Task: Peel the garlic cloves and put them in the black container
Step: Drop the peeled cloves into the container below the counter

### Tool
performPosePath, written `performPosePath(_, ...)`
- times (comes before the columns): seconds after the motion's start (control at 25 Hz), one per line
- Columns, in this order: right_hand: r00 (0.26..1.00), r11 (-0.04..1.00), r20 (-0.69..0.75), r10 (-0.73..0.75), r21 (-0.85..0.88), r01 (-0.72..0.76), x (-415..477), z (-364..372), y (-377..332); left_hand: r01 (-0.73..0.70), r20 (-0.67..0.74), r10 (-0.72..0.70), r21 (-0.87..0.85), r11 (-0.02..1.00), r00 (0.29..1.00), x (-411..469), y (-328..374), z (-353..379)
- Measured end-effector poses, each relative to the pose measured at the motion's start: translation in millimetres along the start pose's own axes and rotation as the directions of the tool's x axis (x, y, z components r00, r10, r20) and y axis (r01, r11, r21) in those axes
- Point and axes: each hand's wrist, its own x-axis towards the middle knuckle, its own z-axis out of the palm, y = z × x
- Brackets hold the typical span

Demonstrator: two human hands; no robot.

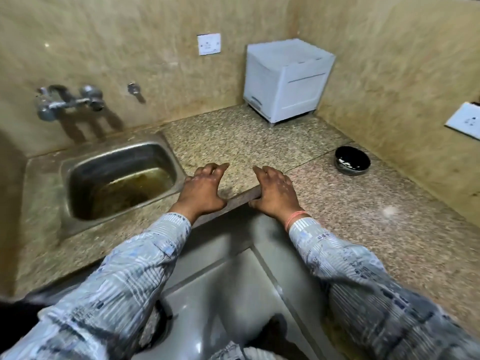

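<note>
A small round black container (352, 160) stands on the granite counter (350, 216) near the right wall, with a few pale pieces lying inside it. My left hand (202, 189) rests palm down on the inner corner edge of the counter, fingers spread, holding nothing. My right hand (275, 193) rests the same way a short distance to the right, also empty, with an orange thread around its wrist. The container is about an arm's reach beyond and to the right of my right hand. No loose garlic shows on the counter.
A steel sink (117, 180) with murky water sits left of my hands, with a wall tap (67, 101) above it. A white box-shaped appliance (285, 81) stands in the back corner. Wall sockets (209, 44) are on the back wall and right wall (465, 120).
</note>
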Motion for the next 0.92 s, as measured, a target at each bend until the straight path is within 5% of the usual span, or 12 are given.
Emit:
performPosePath(0.52,0.931,0.933,-0.085,0.355,-0.028,-0.358,50.6,-34.2,255.9,-0.356,0.120,0.357,-0.028,0.934,0.926,247.4,214.8,66.7)
performPosePath(0.92,0.759,0.743,0.066,0.648,0.165,-0.649,97.0,22.5,345.2,-0.525,0.328,0.514,-0.063,0.849,0.792,377.7,249.8,149.2)
